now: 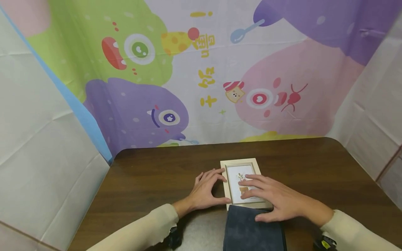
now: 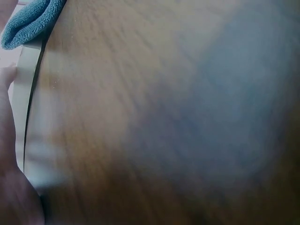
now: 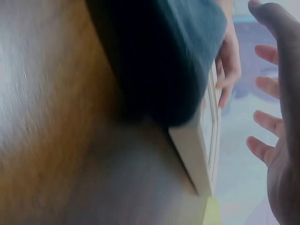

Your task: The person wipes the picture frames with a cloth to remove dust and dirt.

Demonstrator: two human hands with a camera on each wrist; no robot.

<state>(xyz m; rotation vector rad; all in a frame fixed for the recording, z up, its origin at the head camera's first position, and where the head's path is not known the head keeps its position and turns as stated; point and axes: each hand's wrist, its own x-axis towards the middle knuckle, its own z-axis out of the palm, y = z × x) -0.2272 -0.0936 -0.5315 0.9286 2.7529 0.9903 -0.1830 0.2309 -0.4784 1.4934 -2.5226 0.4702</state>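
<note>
A cream picture frame (image 1: pixel 238 161) with a potted-plant print lies face up on the table. A folded dark blue cloth (image 1: pixel 254 230) lies at its near end and covers part of the lower edge; in the left wrist view the cloth (image 2: pixel 30 23) looks fluffy. My left hand (image 1: pixel 205 191) rests at the frame's left side, its fingertips on the border and the thumb near the lower left corner. Over the frame's right half my right hand (image 1: pixel 282 200) is spread, holding nothing. The right wrist view shows those fingers (image 3: pixel 267 86) apart from the frame (image 3: pixel 192 154).
The dark brown wooden table (image 1: pixel 150 177) extends around the frame and cloth. Behind it hangs a cartoon-printed curtain (image 1: pixel 201 122), with pale cloth sheets (image 1: pixel 47 139) at both sides. Dark wrist devices (image 1: pixel 174 238) sit under both sleeves.
</note>
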